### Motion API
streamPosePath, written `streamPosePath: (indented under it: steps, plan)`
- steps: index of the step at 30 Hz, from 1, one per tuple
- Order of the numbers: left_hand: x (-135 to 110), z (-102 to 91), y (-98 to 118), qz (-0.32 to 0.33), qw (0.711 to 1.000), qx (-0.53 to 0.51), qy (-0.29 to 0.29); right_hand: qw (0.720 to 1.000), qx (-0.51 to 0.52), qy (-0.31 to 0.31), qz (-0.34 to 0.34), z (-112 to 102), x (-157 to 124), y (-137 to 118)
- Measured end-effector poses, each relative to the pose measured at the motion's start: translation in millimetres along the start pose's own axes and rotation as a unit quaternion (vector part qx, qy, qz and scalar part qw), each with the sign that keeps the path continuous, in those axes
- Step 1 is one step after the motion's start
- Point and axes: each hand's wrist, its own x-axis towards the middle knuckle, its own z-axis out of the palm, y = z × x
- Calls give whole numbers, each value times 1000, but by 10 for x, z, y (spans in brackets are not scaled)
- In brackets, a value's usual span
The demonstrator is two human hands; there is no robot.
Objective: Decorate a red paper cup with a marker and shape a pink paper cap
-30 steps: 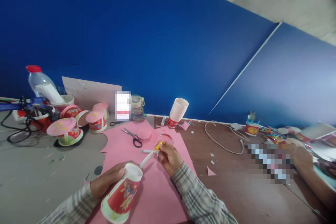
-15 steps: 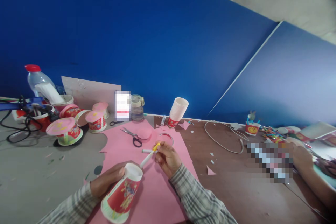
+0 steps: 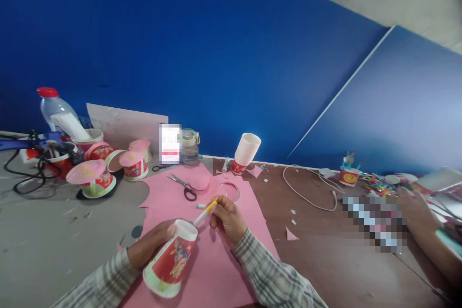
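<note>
My left hand [image 3: 153, 243] is wrapped round a red-and-white printed paper cup [image 3: 173, 260], tilted with its open mouth facing away from me. Green and yellow colouring shows near the cup's base. Just past the rim is a white marker [image 3: 202, 217] with a yellow cap [image 3: 211, 206]. My right hand [image 3: 229, 220] pinches the marker at its capped end. The cup hides the marker's lower end, so I cannot tell whether left fingers also grip it. Beneath both hands lies a pink paper sheet [image 3: 205, 262]. Black-handled scissors [image 3: 187, 191] and a pink paper disc [image 3: 199, 182] rest on it.
Decorated cups with pink brims [image 3: 88, 173] stand at left beside a bottle [image 3: 57, 106]. A stack of paper cups [image 3: 247, 149] leans by the blue partition [image 3: 202, 57]. A white cable [image 3: 303, 199] curls to the right, near another person's hand [image 3: 420, 211].
The yellow cap now lines up with the marker's barrel, closer against it. My right hand has shifted slightly left and down. The other person's hand has moved.
</note>
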Motion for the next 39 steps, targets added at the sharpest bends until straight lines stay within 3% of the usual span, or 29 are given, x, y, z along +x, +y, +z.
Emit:
streamPosePath:
  steps: [5,9,14,19,23,26,32,36,39]
  plan:
    - [6,6,-21,1,1000,-24,16,996,-77,28,-38,-22,23,-18]
    - [23,-58,-2,10,997,-46,66,975,-162,83,-125,-124,79,-156]
    - [41,-169,120,78,986,99,108,915,-325,124,-204,-269,163,-268]
    - [35,-202,173,57,981,160,90,835,-480,134,-235,-364,224,-282]
    - [49,-172,169,36,978,150,140,779,-580,104,-213,-469,256,-358]
    - [58,-150,175,56,972,141,179,744,-638,60,-191,-538,265,-427]
    - [24,-125,157,98,975,22,196,676,-721,1,-151,-561,243,-427]
    - [1,-79,124,69,976,-35,201,650,-745,-14,-152,-499,202,-402]
    - [-4,-66,76,60,977,-72,192,645,-745,-26,-165,-442,176,-398]
